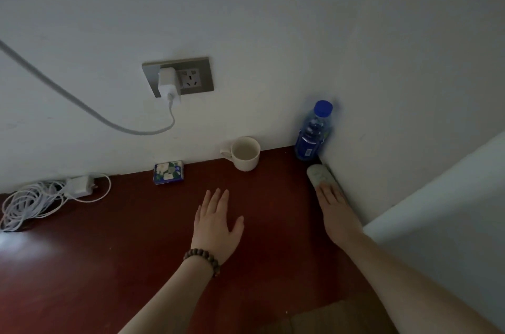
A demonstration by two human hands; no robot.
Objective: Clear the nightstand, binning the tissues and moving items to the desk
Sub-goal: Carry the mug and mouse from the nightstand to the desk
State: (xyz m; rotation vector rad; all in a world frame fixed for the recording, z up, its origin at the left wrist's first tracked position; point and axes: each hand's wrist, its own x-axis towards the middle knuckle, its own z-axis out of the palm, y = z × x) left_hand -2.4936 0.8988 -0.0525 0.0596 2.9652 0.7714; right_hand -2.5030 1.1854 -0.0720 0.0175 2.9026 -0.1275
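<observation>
- my right hand (332,203) lies flat, fingers stretched over the near end of the remote (318,175) at the right of the frame; it rests on top, not closed around it, so nothing is gripped yet.
- my left hand (216,220) is spread open, palm down, low over the nightstand (123,251) at centre frame, grasping nothing; whether it touches the wood i cannot tell.
- the remote sits tight along the right wall, just in front of the bottle (314,132) in the corner. if i push forward while trying to curl under it, i could knock the bottle over, and it would likely roll toward the mug (246,153).
- the wall leaves little room for fingers on that side, so a pinch from above may slip and drop the remote on the wood; dragging it toward me first looks safer.
- the tissue pack (168,171) lies by the back wall, upper left of my left hand, well apart from the mug. it goes to the bin, not the desk; mixing these up is an easy error.
- the cable coil (30,205) with its charger (80,186) sits at far left; loose loops could snag or trail when lifted.
- another cord (82,104) hangs from the plug (168,83) in the socket; a careless reach could catch it.
- the light is dim, so small things may be missed.
</observation>
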